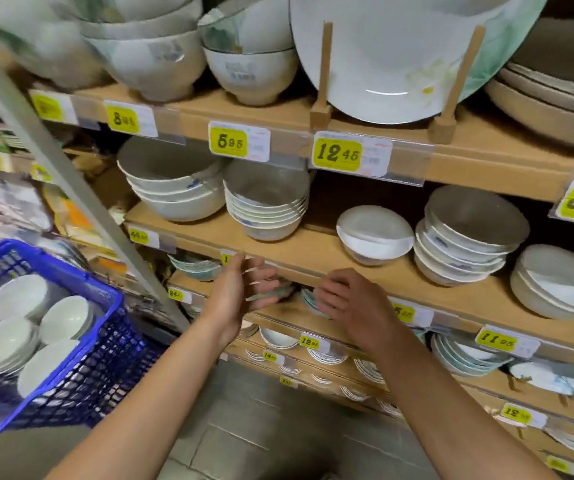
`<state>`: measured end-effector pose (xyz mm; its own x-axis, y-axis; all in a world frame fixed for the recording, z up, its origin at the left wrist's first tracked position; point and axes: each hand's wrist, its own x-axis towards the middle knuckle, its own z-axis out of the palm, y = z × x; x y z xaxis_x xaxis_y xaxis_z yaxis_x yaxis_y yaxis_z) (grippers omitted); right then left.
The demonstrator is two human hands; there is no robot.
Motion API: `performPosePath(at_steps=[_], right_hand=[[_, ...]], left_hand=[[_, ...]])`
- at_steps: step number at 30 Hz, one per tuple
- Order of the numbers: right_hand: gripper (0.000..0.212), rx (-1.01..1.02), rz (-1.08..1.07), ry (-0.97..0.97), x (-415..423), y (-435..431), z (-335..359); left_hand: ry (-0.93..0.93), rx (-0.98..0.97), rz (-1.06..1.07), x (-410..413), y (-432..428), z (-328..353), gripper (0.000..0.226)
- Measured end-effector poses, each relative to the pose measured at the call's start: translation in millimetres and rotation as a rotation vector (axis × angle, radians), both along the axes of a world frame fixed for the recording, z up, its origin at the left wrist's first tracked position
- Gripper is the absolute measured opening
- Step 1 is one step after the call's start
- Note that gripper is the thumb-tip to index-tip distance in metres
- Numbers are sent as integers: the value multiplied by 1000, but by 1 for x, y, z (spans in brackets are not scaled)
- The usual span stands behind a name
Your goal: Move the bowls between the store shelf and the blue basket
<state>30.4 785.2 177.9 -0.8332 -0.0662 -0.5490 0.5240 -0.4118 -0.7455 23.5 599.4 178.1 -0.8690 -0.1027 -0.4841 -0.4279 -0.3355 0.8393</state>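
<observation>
The blue basket (105,327) hangs at the lower left and holds several white bowls (67,318). The wooden store shelf (313,251) carries stacks of white bowls: one stack (266,209) in the middle, another (174,192) to its left, a single white bowl (375,235) to the right, and a tilted stack (465,237) beyond it. My left hand (240,292) and my right hand (351,303) are both raised in front of the shelf's front edge, below the middle stack, fingers loosely bent, holding nothing.
The upper shelf holds bigger bowls (150,60) and a large plate (400,53) on a wooden stand. Lower shelves carry small plates and bowls (327,355). Yellow price tags (337,154) line the shelf edges. A grey metal upright (71,181) slants between basket and shelf.
</observation>
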Motion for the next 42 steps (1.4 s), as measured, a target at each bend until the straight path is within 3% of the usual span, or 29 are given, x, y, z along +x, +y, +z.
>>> performPosePath(at_steps=[12,22,33,42], right_hand=[[19,26,481,33,28,-256,2],[17,92,697,-24,44,-437,-29],[16,173,789,-103,-19,-550,-87],[14,398,822,-204,-72,-611,-148]], left_hand=[[29,0,502,138,-260,6,39],[-61,-32,726,229,-423,-13,33],[-225,-82,786,186,-521,-55,24],[-376,-212,606,94,-562,-94,14]])
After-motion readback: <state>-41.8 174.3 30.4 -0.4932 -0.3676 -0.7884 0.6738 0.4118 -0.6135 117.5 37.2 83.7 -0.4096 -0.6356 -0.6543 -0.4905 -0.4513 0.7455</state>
